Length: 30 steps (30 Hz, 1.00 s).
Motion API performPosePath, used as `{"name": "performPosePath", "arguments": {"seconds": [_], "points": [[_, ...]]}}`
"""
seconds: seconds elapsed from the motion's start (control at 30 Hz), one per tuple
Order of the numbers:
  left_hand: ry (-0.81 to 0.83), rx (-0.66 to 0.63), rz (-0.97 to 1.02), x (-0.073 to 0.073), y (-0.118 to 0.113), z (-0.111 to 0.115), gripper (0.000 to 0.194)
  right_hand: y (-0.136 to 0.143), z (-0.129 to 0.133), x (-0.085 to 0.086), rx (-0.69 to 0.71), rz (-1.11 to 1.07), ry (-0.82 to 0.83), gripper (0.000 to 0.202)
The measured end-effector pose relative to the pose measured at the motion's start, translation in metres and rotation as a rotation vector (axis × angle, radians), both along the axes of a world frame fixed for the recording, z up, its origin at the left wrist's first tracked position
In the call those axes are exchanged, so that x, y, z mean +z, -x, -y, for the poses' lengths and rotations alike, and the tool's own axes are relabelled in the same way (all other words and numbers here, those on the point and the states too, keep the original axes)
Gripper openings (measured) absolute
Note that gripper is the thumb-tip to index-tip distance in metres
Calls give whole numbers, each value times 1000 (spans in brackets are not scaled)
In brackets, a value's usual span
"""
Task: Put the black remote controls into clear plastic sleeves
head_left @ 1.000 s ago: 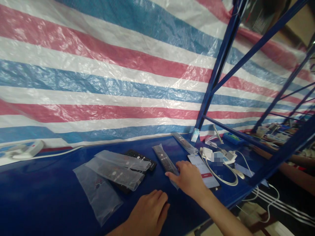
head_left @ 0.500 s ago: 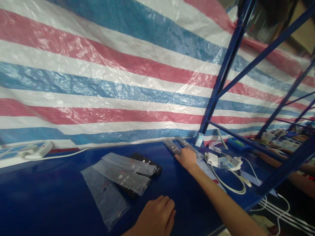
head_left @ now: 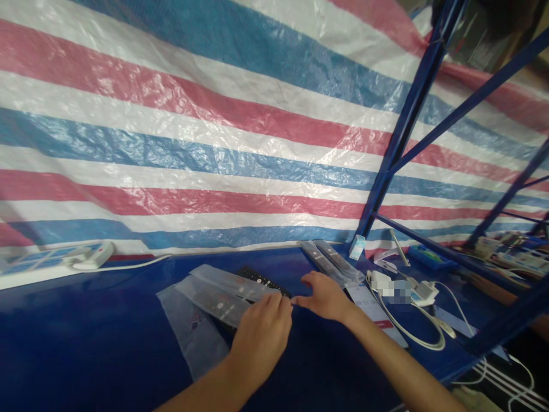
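Observation:
My left hand (head_left: 262, 325) is closed, its fingers curled down at the right end of a loose pile. In that pile are black remote controls (head_left: 262, 278) and frosted plastic sleeves (head_left: 214, 298), one sleeve (head_left: 193, 343) lying flat and slanting towards me. The fingers cover the pile's end, so I cannot tell whether they grip a sleeve or a remote. My right hand (head_left: 326, 296) hovers just beside it, thumb and forefinger apart, with nothing visible in it. Beyond the right hand, two sleeved remotes (head_left: 332, 260) lie side by side.
A phone (head_left: 377, 315) with a lit screen lies right of my right hand. White chargers and cables (head_left: 422, 294) and a small box (head_left: 357, 247) are nearby. A power strip (head_left: 92, 254) stands far left. A blue metal frame (head_left: 388, 166) rises before striped sheeting (head_left: 214, 160).
My right hand has left the two sleeved remotes and come back left towards my left hand. My left hand has moved forward onto the pile's right end. The view has shifted slightly.

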<state>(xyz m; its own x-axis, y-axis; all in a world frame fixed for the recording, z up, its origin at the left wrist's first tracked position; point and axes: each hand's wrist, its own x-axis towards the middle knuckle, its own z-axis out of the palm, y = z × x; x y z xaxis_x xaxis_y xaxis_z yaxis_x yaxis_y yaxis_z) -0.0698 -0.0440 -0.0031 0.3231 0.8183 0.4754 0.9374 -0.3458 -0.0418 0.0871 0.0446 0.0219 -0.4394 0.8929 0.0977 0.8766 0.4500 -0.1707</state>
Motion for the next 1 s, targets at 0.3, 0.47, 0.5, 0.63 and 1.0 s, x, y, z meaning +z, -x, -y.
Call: {"name": "performPosePath", "arguments": {"seconds": [0.3,0.47,0.5,0.63,1.0], "points": [[308,235,-118,22,5,-19,31,31,13,-5,44,85,-3,36],[301,175,-156,19,5,-20,34,21,15,-2,-5,87,23,35],[284,147,-161,18,5,-20,34,15,18,0,-29,99,35,35],[226,-24,-178,12,-2,-18,33,-15,32,10,-145,206,85,39],[378,-134,-155,-2,-25,-15,35,-28,37,6,-224,125,99,42]]}}
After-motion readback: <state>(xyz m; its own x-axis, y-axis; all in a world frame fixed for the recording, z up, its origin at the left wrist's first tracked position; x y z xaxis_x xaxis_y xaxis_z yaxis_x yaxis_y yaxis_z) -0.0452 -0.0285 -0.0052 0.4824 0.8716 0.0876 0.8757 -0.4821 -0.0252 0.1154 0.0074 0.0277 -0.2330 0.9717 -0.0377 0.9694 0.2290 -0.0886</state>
